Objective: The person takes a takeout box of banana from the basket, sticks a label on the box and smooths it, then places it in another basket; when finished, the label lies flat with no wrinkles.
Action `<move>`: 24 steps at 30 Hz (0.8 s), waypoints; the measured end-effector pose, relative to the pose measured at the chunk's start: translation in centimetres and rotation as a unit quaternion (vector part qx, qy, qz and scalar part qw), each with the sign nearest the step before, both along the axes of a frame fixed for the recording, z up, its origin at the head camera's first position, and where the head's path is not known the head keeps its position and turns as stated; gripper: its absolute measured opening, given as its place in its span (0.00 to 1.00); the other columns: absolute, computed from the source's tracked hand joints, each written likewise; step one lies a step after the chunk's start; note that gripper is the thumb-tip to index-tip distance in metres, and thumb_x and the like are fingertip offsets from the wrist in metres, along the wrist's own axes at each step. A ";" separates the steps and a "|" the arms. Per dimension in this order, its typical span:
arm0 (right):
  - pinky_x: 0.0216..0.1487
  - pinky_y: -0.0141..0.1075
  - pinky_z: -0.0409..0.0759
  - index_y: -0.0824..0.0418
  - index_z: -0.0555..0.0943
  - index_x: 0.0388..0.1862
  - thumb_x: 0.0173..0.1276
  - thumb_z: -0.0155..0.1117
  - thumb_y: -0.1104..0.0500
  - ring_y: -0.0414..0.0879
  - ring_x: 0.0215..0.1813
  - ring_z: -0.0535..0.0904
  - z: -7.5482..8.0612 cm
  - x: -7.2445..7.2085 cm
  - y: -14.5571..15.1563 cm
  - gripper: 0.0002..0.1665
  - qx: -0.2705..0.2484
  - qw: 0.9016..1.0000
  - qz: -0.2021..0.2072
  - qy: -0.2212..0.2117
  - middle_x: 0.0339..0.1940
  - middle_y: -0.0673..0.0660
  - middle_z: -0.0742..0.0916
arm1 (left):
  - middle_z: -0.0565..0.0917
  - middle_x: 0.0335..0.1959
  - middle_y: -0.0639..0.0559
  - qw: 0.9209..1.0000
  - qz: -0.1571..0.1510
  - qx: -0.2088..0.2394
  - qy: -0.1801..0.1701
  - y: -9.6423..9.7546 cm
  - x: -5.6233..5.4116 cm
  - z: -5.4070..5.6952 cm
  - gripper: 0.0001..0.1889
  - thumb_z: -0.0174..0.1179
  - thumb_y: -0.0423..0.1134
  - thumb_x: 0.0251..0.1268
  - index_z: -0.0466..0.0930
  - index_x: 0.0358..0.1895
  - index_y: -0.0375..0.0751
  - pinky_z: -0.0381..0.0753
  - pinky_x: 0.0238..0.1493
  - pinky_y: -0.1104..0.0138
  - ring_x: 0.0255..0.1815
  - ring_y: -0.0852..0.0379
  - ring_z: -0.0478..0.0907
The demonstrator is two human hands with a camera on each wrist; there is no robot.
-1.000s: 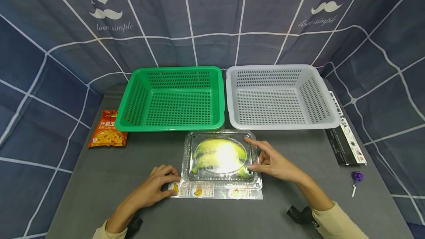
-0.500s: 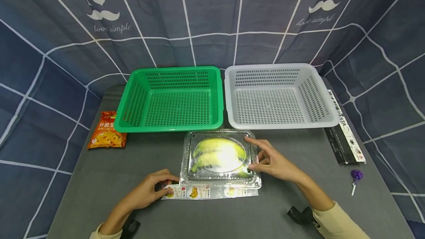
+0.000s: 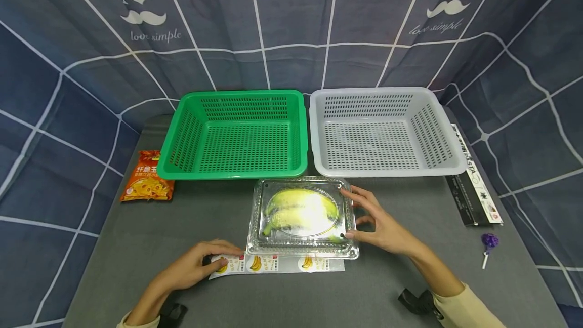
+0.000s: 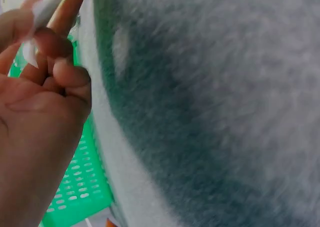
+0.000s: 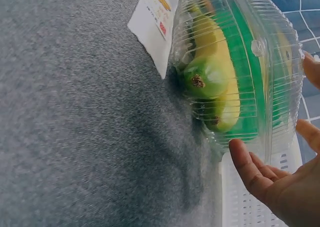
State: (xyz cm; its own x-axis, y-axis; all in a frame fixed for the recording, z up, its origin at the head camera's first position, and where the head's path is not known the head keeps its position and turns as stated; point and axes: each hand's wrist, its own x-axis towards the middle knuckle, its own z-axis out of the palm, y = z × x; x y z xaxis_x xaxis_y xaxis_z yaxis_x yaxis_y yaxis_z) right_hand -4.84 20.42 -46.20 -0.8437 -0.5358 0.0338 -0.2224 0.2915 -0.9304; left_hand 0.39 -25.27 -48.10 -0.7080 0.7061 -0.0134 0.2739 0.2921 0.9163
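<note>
A clear plastic clamshell box (image 3: 255,216) with green-yellow bananas (image 3: 287,201) inside lies closed in front of the baskets. From under its front edge comes a strip of banana stickers (image 3: 289,264). My left hand (image 3: 189,266) pinches the strip's left end between thumb and fingers; in the left wrist view the white strip (image 4: 47,9) shows between them. At the box's right side is my right hand (image 3: 387,227), thumb and index finger spread along its edge. In the right wrist view its fingers are extended close against the box wall (image 5: 285,102); exact contact is hard to tell.
A green basket (image 3: 232,176) and a white basket (image 3: 391,172) stand side by side behind the box. An orange snack bag (image 3: 148,178) lies at left. On the right are a black-and-white box (image 3: 475,186) and a purple lollipop (image 3: 490,241).
My left hand has moved left, drawing the sticker strip left along the box's front edge. My right hand has shifted slightly right at the box's side. The box stays about where it was.
</note>
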 end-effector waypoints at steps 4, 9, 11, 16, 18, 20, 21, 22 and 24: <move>0.51 0.38 0.80 0.56 0.58 0.78 0.60 0.73 0.63 0.64 0.68 0.62 -0.1 0.2 0.2 0.50 -0.001 1.000 0.003 0.004 0.78 0.65 0.52 | 0.82 0.56 0.43 1.000 -0.016 -0.002 0.003 -0.3 0.0 0.4 0.17 0.52 0.30 0.73 0.79 0.61 0.39 0.79 0.52 0.65 0.58 0.58 0.77; 0.50 0.40 0.81 0.57 0.60 0.77 0.59 0.74 0.64 0.54 0.66 0.66 -0.1 0.3 0.2 0.50 0.000 1.000 -0.008 0.027 0.77 0.65 0.56 | 0.82 0.55 0.46 1.000 -0.019 -0.004 0.019 -0.3 0.3 0.9 0.18 0.58 0.33 0.70 0.78 0.62 0.40 0.80 0.49 0.65 0.55 0.57 0.78; 0.50 0.40 0.81 0.58 0.60 0.77 0.59 0.74 0.65 0.47 0.66 0.66 -0.2 0.3 0.2 0.50 -0.005 0.999 -0.010 0.040 0.77 0.66 0.56 | 0.82 0.54 0.47 1.000 -0.018 -0.001 0.016 -0.2 0.4 1.3 0.19 0.60 0.34 0.68 0.79 0.61 0.41 0.80 0.48 0.66 0.53 0.57 0.79; 0.53 0.40 0.80 0.62 0.60 0.76 0.56 0.75 0.67 0.40 0.69 0.64 0.1 0.4 0.1 0.51 -0.014 0.997 -0.011 0.073 0.77 0.66 0.56 | 0.81 0.54 0.50 0.999 -0.031 0.006 0.039 0.7 1.0 3.1 0.20 0.64 0.35 0.65 0.79 0.60 0.43 0.79 0.48 0.68 0.52 0.58 0.79; 0.55 0.39 0.79 0.62 0.61 0.75 0.55 0.75 0.67 0.40 0.71 0.63 0.3 0.4 0.1 0.51 -0.010 0.996 -0.010 0.089 0.77 0.66 0.56 | 0.81 0.54 0.50 0.997 -0.043 0.010 0.060 1.2 1.2 4.0 0.20 0.63 0.33 0.65 0.79 0.60 0.43 0.79 0.48 0.68 0.52 0.58 0.79; 0.56 0.38 0.78 0.63 0.63 0.74 0.55 0.76 0.68 0.39 0.71 0.62 0.3 0.3 0.1 0.49 -0.005 0.994 -0.007 0.112 0.76 0.67 0.59 | 0.81 0.54 0.51 0.995 -0.053 0.013 0.085 1.7 1.2 5.2 0.20 0.63 0.30 0.65 0.79 0.60 0.44 0.79 0.49 0.68 0.53 0.58 0.78; 0.57 0.39 0.78 0.64 0.63 0.74 0.55 0.75 0.68 0.39 0.72 0.62 0.3 0.3 0.2 0.49 -0.005 0.993 -0.004 0.120 0.75 0.67 0.60 | 0.80 0.54 0.52 0.994 -0.057 0.011 0.093 2.0 1.1 5.8 0.20 0.62 0.29 0.65 0.79 0.60 0.45 0.78 0.49 0.68 0.54 0.58 0.77; 0.57 0.38 0.77 0.64 0.64 0.74 0.55 0.75 0.68 0.38 0.72 0.62 0.4 0.4 0.1 0.48 -0.006 0.992 -0.002 0.124 0.75 0.67 0.61 | 0.81 0.54 0.53 0.993 -0.059 0.007 0.104 2.2 1.0 6.4 0.21 0.62 0.28 0.65 0.79 0.60 0.46 0.78 0.49 0.67 0.54 0.58 0.77; 0.58 0.37 0.76 0.64 0.65 0.73 0.56 0.75 0.69 0.38 0.71 0.62 0.4 0.4 0.1 0.47 -0.007 0.992 0.002 0.130 0.73 0.67 0.62 | 0.81 0.54 0.56 0.989 -0.058 -0.004 0.133 2.8 0.4 7.6 0.22 0.61 0.26 0.65 0.80 0.59 0.49 0.74 0.51 0.67 0.54 0.60 0.76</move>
